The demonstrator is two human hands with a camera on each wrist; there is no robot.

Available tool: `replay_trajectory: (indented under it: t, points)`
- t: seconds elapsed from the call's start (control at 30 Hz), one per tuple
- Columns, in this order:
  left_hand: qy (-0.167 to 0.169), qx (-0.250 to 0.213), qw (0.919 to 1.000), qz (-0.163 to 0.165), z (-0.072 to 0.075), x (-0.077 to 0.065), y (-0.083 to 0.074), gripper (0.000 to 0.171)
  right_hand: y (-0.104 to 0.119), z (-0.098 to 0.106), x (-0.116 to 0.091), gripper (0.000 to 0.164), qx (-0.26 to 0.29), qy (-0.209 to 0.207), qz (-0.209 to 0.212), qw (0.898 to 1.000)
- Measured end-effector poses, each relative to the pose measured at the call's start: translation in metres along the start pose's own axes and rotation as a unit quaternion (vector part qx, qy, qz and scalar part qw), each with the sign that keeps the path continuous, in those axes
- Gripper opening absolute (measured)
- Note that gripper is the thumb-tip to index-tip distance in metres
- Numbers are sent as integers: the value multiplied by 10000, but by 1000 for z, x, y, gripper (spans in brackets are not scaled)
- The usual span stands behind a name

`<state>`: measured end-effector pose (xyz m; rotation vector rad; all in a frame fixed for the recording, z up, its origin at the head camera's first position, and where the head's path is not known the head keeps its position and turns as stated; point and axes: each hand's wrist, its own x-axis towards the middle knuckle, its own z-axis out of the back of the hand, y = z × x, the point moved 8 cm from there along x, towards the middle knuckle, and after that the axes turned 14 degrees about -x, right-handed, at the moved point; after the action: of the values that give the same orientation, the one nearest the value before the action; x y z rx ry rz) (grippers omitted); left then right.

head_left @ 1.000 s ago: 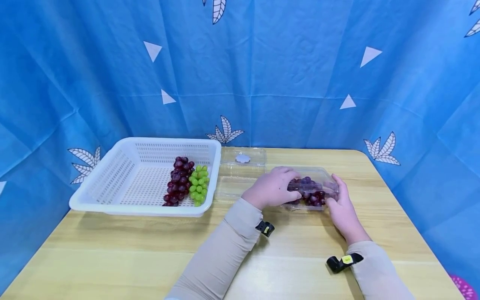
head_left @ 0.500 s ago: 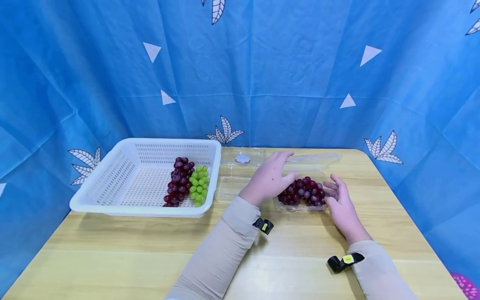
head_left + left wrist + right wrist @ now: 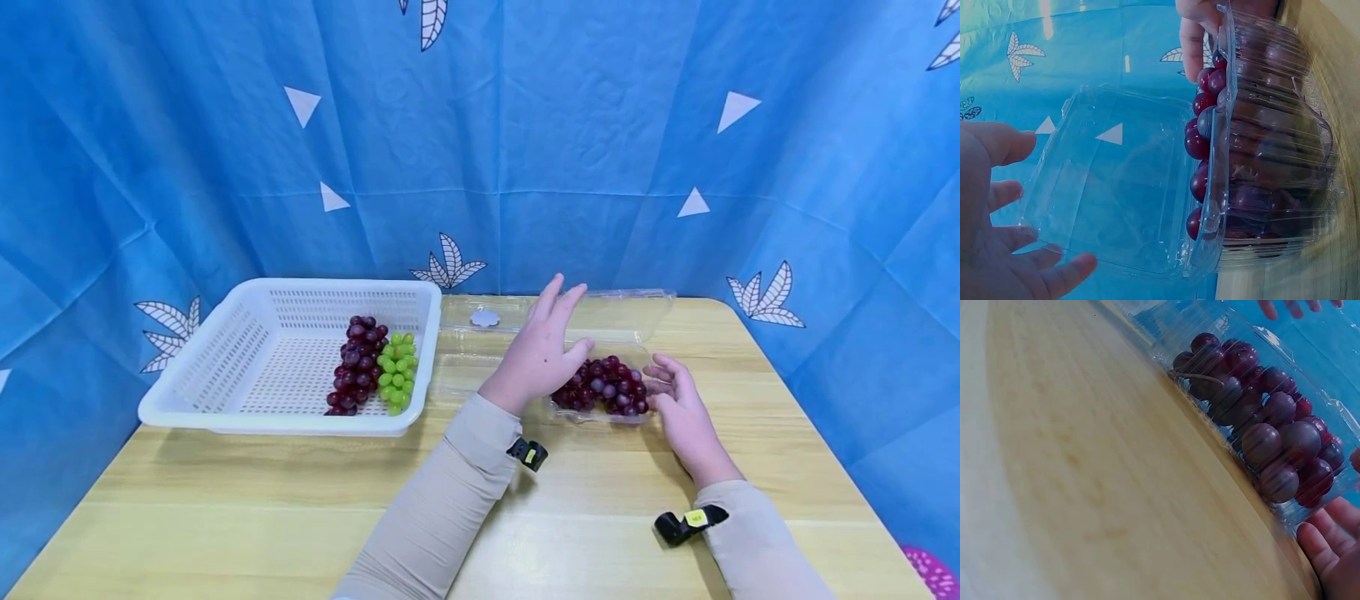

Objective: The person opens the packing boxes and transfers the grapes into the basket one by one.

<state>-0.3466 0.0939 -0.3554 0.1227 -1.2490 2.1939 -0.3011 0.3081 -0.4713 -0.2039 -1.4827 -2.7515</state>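
Observation:
A clear plastic clamshell box (image 3: 600, 417) stands on the table, filled with a bunch of dark red grapes (image 3: 603, 385). Its hinged lid (image 3: 1116, 181) is swung up and back, away from the grapes. My left hand (image 3: 534, 354) hovers at the box's left end with its fingers spread, holding nothing. The lid stands beyond those fingertips in the left wrist view. At the box's right end is my right hand (image 3: 684, 417), its loosely bent fingers against the end wall in the right wrist view. One finger of it reaches above the rim in the left wrist view.
A white perforated basket (image 3: 270, 423) on the left holds red grapes (image 3: 358, 362) and green grapes (image 3: 397, 372) along its right side. Between basket and box lies another clear clamshell box (image 3: 468, 358) with a white label (image 3: 485, 317). A blue curtain (image 3: 570, 150) hangs behind the table.
The lid, lowered over the grapes a second ago, has swung up and back. My left hand has let go of it and spread its fingers. My right hand has slightly loosened beside the box.

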Motion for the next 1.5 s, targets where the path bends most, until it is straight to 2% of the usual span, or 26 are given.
replay_trajectory:
  t: [0.23, 0.57, 0.73, 0.9, 1.1, 1.27, 1.5]
  points:
    - [131, 332, 9985, -417, -5, 0, -9, 71, 3, -1, -2, 77, 209, 103, 185, 9996]
    - [95, 939, 9940, -551, -18, -1, -13, 67, 3, -3, -2, 78, 277, 186, 269, 9991]
    - [528, 1343, 9884, -467, -37, -3, -12, 64, 3, -3, -3, 79, 249, 213, 255, 9991]
    - [1144, 1867, 9751, -343, -62, -8, -6, 65, 5, -5, -4, 78, 370, 275, 273, 9986]
    - [1524, 2286, 9615, -96, -83, -13, 5, 71, 6, -5, -1, 77, 327, 299, 273, 9986]
    - [1718, 2174, 9605, 258, -92, -17, 19, 71, 8, -7, -2, 76, 321, 391, 273, 9983]
    - [1758, 2135, 9591, 606, -91, -18, 26, 82, 10, -9, -5, 75, 260, 522, 389, 9975]
